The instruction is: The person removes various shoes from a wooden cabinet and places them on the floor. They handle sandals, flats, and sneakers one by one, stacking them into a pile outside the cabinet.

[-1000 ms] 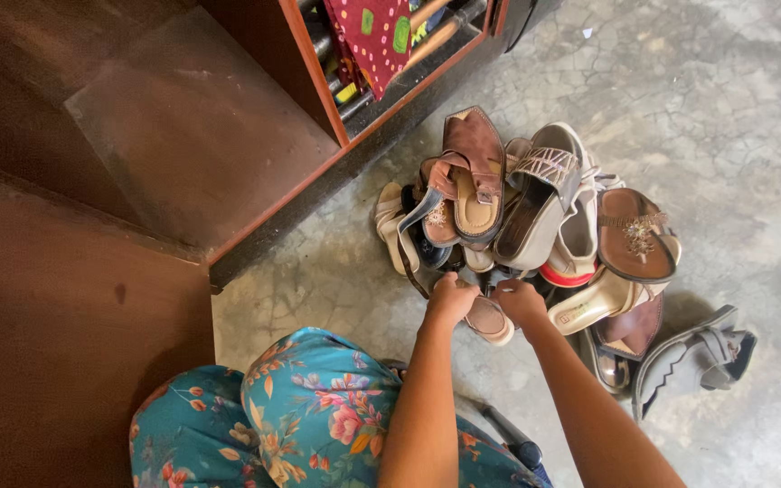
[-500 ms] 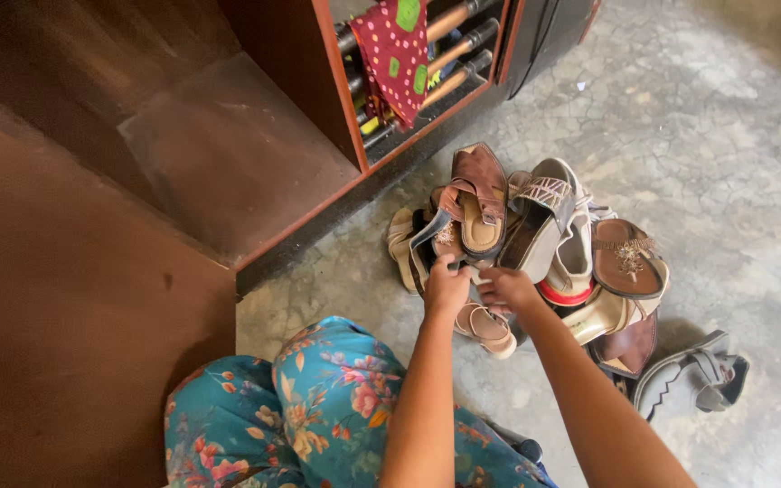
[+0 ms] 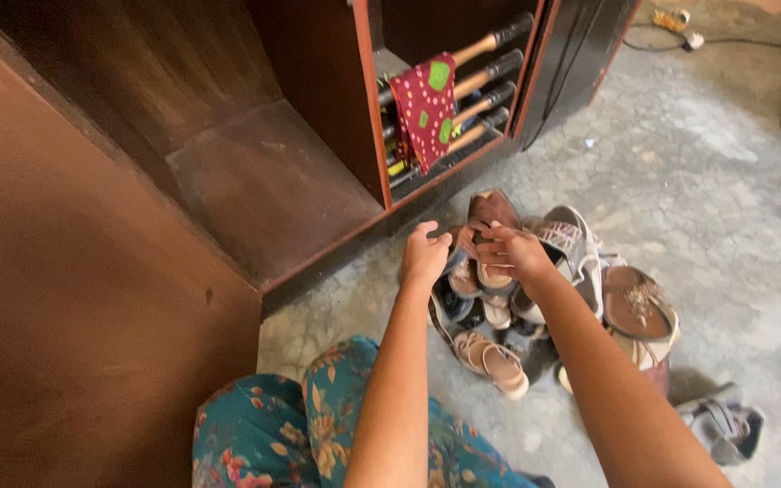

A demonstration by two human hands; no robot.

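Reaching over the shoe pile [image 3: 535, 307] on the concrete floor [image 3: 734, 181], we hold a brown sandal [image 3: 492, 210] at the top of the heap, just in front of the cabinet [image 3: 354, 108]. Our right hand [image 3: 510, 250] grasps it, fingers curled over its near end, while our left hand [image 3: 424, 253] hangs just beside it with the fingers loosely bent; we cannot tell whether it touches the strap. A tan strapped sandal [image 3: 492, 358] lies at the near edge of the pile, by our floral-clad knee [image 3: 336, 407]. A brown flat sandal [image 3: 636, 305] sits to the right, a grey one [image 3: 725, 427] well apart. A red dotted cloth [image 3: 427, 104] hangs over wooden handles [image 3: 490, 77] in the cabinet.
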